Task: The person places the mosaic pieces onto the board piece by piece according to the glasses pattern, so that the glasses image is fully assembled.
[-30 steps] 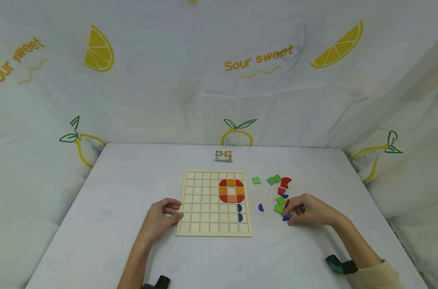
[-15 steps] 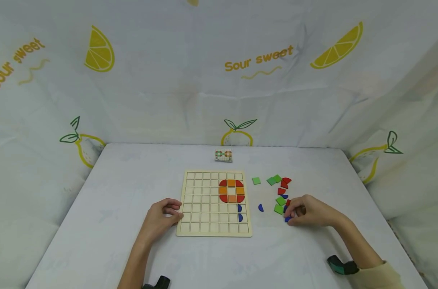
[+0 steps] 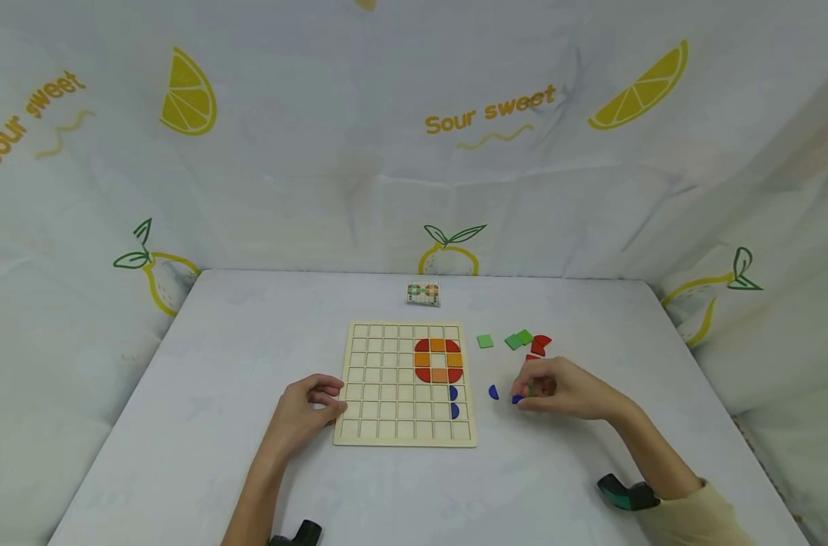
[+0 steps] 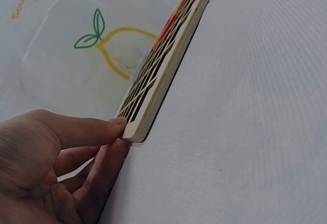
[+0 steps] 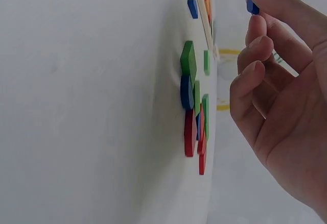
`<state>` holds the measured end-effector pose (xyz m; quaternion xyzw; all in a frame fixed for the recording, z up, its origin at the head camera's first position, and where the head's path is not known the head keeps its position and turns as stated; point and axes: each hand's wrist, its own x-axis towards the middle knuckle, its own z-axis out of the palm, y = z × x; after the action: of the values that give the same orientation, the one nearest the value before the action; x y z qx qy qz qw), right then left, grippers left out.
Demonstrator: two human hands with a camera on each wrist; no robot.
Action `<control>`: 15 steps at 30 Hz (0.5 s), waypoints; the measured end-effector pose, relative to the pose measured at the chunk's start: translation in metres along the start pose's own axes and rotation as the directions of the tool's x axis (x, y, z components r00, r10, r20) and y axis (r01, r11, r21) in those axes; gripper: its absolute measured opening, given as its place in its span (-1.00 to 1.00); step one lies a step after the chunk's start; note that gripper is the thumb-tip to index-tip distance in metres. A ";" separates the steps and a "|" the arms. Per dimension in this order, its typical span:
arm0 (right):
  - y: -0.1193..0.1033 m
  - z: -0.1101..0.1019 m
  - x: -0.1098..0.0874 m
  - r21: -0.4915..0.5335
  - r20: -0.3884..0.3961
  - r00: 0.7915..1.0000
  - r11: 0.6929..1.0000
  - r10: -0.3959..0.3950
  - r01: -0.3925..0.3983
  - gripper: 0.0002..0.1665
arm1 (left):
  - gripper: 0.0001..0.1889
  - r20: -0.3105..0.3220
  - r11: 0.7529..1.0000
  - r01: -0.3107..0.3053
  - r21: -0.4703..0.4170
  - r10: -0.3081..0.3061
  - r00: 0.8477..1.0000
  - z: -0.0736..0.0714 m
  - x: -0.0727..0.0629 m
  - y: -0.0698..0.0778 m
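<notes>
Blue piece (image 5: 252,5): pinched in right hand (image 3: 567,388), thumb against fingertip, raised off surface (image 3: 516,485). Wooden grid board (image 3: 387,393): flat, left edge held by left hand (image 3: 308,402), fingers bent. Loose green pieces (image 3: 514,342), red pieces (image 3: 537,348): right of board.

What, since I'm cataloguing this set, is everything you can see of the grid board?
The grid board is a pale, squarish panel that looks wooden, with rounded corners, a plain rim and square cells. It lies flat on the white tabletop. Red and orange pieces form a ring at its right side, with two blue half-discs nearer; its leftmost columns are bare. The left hand touches its left edge.
</notes>
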<state>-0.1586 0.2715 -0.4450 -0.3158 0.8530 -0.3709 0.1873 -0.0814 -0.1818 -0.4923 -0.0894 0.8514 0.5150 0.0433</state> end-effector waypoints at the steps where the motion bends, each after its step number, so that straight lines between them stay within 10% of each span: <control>1: -0.003 0.002 0.003 -0.002 0.004 1.000 1.000 0.002 -0.002 -0.85 | -0.66 -0.001 1.000 0.000 -0.001 0.000 1.000 0.000 0.000 0.000; 15: -0.031 0.024 0.043 0.019 0.064 0.998 1.000 -0.026 0.025 -0.76 | -0.67 -0.002 1.000 0.004 0.004 -0.004 1.000 -0.001 -0.001 0.001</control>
<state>-0.1637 0.2138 -0.4410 -0.3367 0.8389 -0.3707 0.2129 -0.0809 -0.1815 -0.4907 -0.0918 0.8524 0.5129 0.0437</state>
